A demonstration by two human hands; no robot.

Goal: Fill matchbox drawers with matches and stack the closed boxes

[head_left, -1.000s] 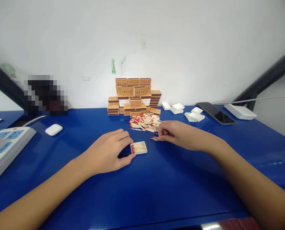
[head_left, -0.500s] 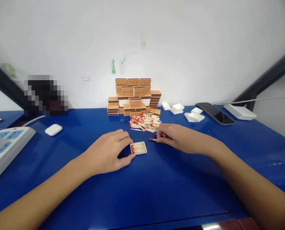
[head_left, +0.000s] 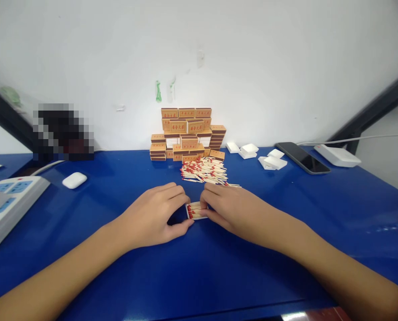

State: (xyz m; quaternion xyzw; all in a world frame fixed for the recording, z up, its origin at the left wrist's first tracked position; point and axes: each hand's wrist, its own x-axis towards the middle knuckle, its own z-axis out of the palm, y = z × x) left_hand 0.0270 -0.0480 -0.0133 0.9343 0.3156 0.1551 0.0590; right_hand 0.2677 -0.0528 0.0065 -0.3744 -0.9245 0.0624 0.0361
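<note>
A small white matchbox tray with red-tipped matches in it lies on the blue table between my hands. My left hand curls around its left end, thumb and fingers touching the tray. My right hand lies over its right end, fingers closed over the tray and the matches inside. Just behind them is a loose pile of matches, and behind that a stack of orange matchboxes against the wall.
Several empty white trays lie at the back right, with a black phone and a white flat box beyond. At the left are a white earbud case and a power strip.
My right hand has come from the edge of the match pile leftward and nearer, down onto the tray, carrying the few matches it pinched. My left hand has stayed on the tray.
</note>
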